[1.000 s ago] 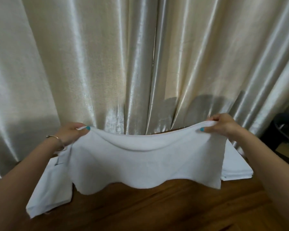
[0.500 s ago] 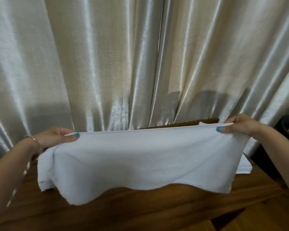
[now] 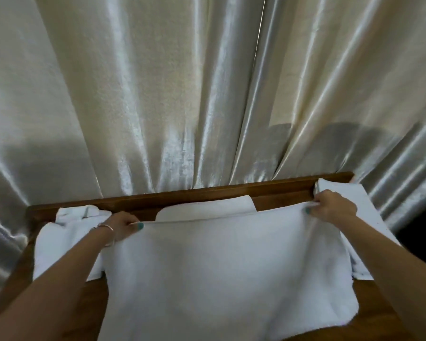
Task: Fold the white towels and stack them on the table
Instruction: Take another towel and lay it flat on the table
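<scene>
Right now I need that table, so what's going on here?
A person is folding white towels. The left hand and right hand each pinch a top corner of one towel, stretched between them over the wooden table. A rumpled towel lies on the left, more white towels lie on the right, and another towel lies behind.

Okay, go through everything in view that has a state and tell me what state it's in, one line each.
Towel: spread over the table, top edge held taut by both hands.
Left hand: pinching the towel's top left corner.
Right hand: pinching the top right corner.
Left pile: crumpled, unfolded.
Right stack: folded flat.
Curtains: drawn closed.
</scene>
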Action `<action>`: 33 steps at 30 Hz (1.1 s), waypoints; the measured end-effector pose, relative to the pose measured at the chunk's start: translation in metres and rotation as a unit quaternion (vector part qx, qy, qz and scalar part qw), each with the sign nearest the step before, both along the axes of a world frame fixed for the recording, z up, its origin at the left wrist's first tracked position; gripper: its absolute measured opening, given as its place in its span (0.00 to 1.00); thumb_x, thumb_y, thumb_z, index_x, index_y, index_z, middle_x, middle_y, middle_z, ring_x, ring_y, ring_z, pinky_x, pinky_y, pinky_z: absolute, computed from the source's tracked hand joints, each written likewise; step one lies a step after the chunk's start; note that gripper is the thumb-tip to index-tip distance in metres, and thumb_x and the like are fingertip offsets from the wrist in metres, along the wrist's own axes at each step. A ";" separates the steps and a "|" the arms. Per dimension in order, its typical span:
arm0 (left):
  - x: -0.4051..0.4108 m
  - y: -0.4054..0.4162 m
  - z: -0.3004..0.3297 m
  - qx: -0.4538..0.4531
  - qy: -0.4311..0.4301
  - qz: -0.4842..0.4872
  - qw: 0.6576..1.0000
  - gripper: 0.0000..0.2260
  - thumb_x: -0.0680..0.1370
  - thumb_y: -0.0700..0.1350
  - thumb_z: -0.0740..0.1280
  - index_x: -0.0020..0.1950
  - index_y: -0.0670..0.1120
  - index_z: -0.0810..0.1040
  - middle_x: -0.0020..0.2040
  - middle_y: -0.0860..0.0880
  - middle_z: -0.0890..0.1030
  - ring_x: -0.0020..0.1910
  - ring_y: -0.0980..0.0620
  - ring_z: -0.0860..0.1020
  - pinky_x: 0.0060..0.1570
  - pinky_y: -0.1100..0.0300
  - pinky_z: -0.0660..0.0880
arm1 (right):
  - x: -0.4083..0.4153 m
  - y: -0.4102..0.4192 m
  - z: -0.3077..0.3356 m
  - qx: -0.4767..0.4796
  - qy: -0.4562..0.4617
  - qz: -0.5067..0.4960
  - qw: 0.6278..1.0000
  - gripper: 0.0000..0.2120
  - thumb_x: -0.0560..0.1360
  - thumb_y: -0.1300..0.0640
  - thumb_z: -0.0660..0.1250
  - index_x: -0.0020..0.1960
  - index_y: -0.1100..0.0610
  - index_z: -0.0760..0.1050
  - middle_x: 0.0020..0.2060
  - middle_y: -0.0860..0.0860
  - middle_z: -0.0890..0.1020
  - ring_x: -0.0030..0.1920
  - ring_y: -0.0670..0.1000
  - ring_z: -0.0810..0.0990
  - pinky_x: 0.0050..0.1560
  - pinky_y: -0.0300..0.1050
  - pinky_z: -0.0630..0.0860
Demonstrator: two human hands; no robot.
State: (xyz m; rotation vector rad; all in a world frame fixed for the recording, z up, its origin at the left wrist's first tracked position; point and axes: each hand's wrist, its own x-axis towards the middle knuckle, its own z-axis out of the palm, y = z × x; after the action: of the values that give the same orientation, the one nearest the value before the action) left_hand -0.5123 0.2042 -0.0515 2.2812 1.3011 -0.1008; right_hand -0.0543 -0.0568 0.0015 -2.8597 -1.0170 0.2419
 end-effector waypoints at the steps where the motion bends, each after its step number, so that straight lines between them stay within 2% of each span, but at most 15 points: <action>1: 0.010 0.008 -0.018 0.003 0.001 0.012 1.000 0.08 0.78 0.47 0.65 0.41 0.49 0.81 0.43 0.49 0.82 0.46 0.50 0.79 0.45 0.63 0.70 | 0.005 0.011 -0.017 -0.008 -0.003 -0.005 1.000 0.15 0.73 0.43 0.67 0.54 0.51 0.79 0.53 0.52 0.80 0.56 0.57 0.78 0.55 0.49 0.73; 3: 0.026 0.026 -0.048 0.025 0.016 0.035 0.999 0.08 0.78 0.48 0.64 0.42 0.51 0.81 0.48 0.47 0.83 0.50 0.46 0.79 0.51 0.59 0.73 | 0.016 0.029 -0.047 -0.029 -0.009 -0.021 0.999 0.15 0.73 0.42 0.66 0.54 0.51 0.79 0.52 0.53 0.80 0.56 0.58 0.79 0.55 0.51 0.75; 6: 0.040 0.047 -0.079 0.085 0.064 0.026 0.994 0.11 0.79 0.50 0.61 0.53 0.49 0.81 0.56 0.46 0.82 0.57 0.45 0.78 0.56 0.57 0.73 | 0.033 0.045 -0.079 -0.042 -0.020 -0.035 0.998 0.14 0.74 0.44 0.64 0.53 0.52 0.79 0.49 0.54 0.80 0.53 0.58 0.80 0.53 0.50 0.75; 9: 0.046 0.054 -0.095 0.178 0.143 -0.011 0.974 0.12 0.79 0.52 0.59 0.56 0.52 0.80 0.57 0.49 0.82 0.57 0.46 0.78 0.54 0.57 0.73 | 0.049 0.051 -0.100 -0.031 -0.016 -0.031 0.999 0.12 0.77 0.50 0.63 0.56 0.53 0.78 0.51 0.56 0.80 0.54 0.60 0.79 0.53 0.54 0.76; 12: 0.049 0.043 -0.103 0.222 0.197 -0.008 0.955 0.12 0.78 0.50 0.60 0.55 0.50 0.80 0.56 0.48 0.82 0.57 0.45 0.76 0.54 0.55 0.69 | 0.060 0.048 -0.112 -0.023 0.004 -0.048 0.999 0.12 0.77 0.51 0.65 0.58 0.55 0.78 0.52 0.59 0.80 0.55 0.64 0.78 0.54 0.56 0.76; 16: 0.071 0.005 -0.109 0.251 0.096 0.142 0.953 0.14 0.73 0.42 0.67 0.56 0.37 0.76 0.53 0.34 0.76 0.53 0.35 0.73 0.55 0.44 0.65 | 0.070 0.043 -0.122 0.067 0.033 -0.069 0.995 0.08 0.74 0.59 0.70 0.50 0.64 0.79 0.46 0.64 0.80 0.50 0.67 0.79 0.49 0.54 0.76; 19: 0.116 -0.037 -0.107 0.312 -0.027 0.100 0.944 0.16 0.70 0.43 0.63 0.55 0.37 0.78 0.51 0.34 0.78 0.49 0.34 0.76 0.51 0.43 0.71 | 0.077 0.038 -0.125 0.091 0.045 -0.043 0.994 0.11 0.73 0.60 0.70 0.38 0.69 0.79 0.34 0.62 0.78 0.43 0.65 0.79 0.41 0.46 0.69; 20: 0.135 -0.052 -0.107 0.305 -0.066 0.055 0.948 0.17 0.71 0.44 0.61 0.57 0.39 0.79 0.53 0.36 0.79 0.50 0.35 0.77 0.52 0.44 0.73 | 0.078 0.037 -0.125 0.092 0.053 -0.030 0.994 0.12 0.75 0.58 0.69 0.38 0.68 0.78 0.34 0.62 0.78 0.43 0.64 0.79 0.40 0.46 0.68; 22: 0.172 -0.083 -0.114 0.269 -0.089 -0.024 0.959 0.19 0.76 0.50 0.58 0.63 0.45 0.77 0.61 0.39 0.77 0.58 0.38 0.76 0.60 0.45 0.71 | 0.077 0.035 -0.124 0.077 0.059 -0.012 0.995 0.13 0.79 0.52 0.62 0.45 0.63 0.75 0.38 0.57 0.77 0.46 0.64 0.78 0.44 0.50 0.71; 23: 0.189 -0.096 -0.119 0.249 -0.073 -0.047 0.965 0.21 0.77 0.53 0.56 0.67 0.49 0.74 0.67 0.41 0.74 0.64 0.40 0.73 0.65 0.44 0.67 | 0.076 0.033 -0.123 0.057 0.047 -0.002 0.997 0.14 0.80 0.49 0.58 0.49 0.60 0.71 0.40 0.55 0.76 0.47 0.63 0.78 0.46 0.52 0.72; 25: 0.216 -0.114 -0.136 0.203 -0.018 -0.064 0.977 0.24 0.79 0.60 0.50 0.75 0.57 0.59 0.77 0.45 0.59 0.75 0.43 0.60 0.73 0.42 0.54 | 0.073 0.029 -0.118 0.027 0.018 0.036 0.999 0.13 0.82 0.48 0.53 0.51 0.58 0.66 0.41 0.55 0.76 0.46 0.62 0.78 0.45 0.54 0.73; 27: 0.229 -0.120 -0.156 0.180 0.027 -0.057 0.982 0.26 0.78 0.64 0.44 0.76 0.61 0.46 0.79 0.48 0.47 0.78 0.45 0.47 0.74 0.42 0.44 | 0.070 0.027 -0.112 0.054 0.031 0.071 0.995 0.11 0.82 0.50 0.54 0.52 0.59 0.64 0.40 0.56 0.77 0.41 0.60 0.77 0.42 0.53 0.72; 28: 0.230 -0.120 -0.164 0.183 0.039 -0.051 0.981 0.27 0.77 0.65 0.43 0.76 0.61 0.43 0.79 0.48 0.44 0.78 0.45 0.44 0.74 0.42 0.42 | 0.068 0.026 -0.109 0.087 0.055 0.083 0.991 0.09 0.82 0.52 0.55 0.52 0.59 0.64 0.39 0.56 0.77 0.39 0.58 0.77 0.41 0.51 0.72; 30: 0.229 -0.122 -0.171 0.196 0.050 -0.047 0.978 0.31 0.74 0.69 0.42 0.76 0.62 0.42 0.79 0.46 0.44 0.78 0.44 0.42 0.74 0.42 0.40 | 0.060 0.025 -0.098 0.156 0.101 0.102 0.977 0.07 0.82 0.55 0.58 0.51 0.58 0.64 0.38 0.54 0.77 0.34 0.52 0.74 0.37 0.48 0.69; 33: 0.229 -0.122 -0.169 0.178 0.045 -0.044 0.982 0.34 0.71 0.72 0.39 0.75 0.63 0.43 0.79 0.46 0.44 0.78 0.44 0.43 0.73 0.42 0.40 | 0.041 0.026 -0.078 0.211 0.137 0.133 0.959 0.08 0.81 0.52 0.59 0.50 0.56 0.66 0.36 0.51 0.76 0.35 0.50 0.76 0.33 0.44 0.68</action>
State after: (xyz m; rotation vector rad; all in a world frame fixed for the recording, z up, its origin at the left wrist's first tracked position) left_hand -0.2835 0.0826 -0.2209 2.6638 1.3535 0.0007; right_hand -0.0137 -0.0311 -0.0762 -2.2370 -1.2206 0.3769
